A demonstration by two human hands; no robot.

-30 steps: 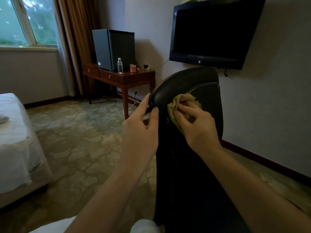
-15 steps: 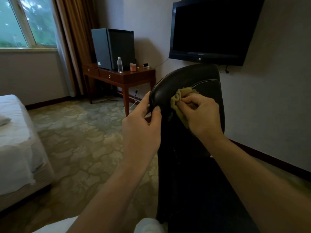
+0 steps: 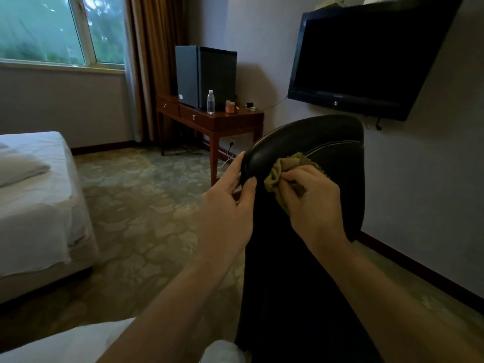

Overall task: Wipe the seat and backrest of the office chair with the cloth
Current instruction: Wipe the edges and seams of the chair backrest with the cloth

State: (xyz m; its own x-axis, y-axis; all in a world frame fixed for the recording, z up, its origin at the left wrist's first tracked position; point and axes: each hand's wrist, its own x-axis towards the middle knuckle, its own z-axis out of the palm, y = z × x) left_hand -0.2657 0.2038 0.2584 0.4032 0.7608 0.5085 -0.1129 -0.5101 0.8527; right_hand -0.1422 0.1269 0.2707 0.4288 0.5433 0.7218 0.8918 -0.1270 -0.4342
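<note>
Head view looked down along two bare forearms to the black office chair (image 3: 301,258), which stood close in front of the person, between a patterned carpet (image 3: 144,205) and the wall on the right; its padded backrest (image 3: 314,137) rose upright, with a pale line of stitching curving across the upper part. The left hand (image 3: 225,205) gripped the left edge of the backrest near the top, thumb on the near face and fingers wrapped round the rim, so the edge was pinched between them; the right hand (image 3: 311,203) lay just beside it, fingers curled round a bunched olive-green cloth (image 3: 277,171) and pressing it onto the backrest just below the top curve. Part of the cloth stuck out above and to the left of the knuckles and touched the leather; the lower chair was too dark to tell the seat apart. Behind, a dark wooden table (image 3: 222,121) stood against the wall with a black cabinet (image 3: 204,74), a clear water bottle (image 3: 210,102) and a small pink box (image 3: 230,106) on it; a dark television (image 3: 366,61) hung on the wall above the chair; a white bed (image 3: 31,192) lay at the left, under a window (image 3: 52,30) with a brown curtain (image 3: 152,61) beside it.
</note>
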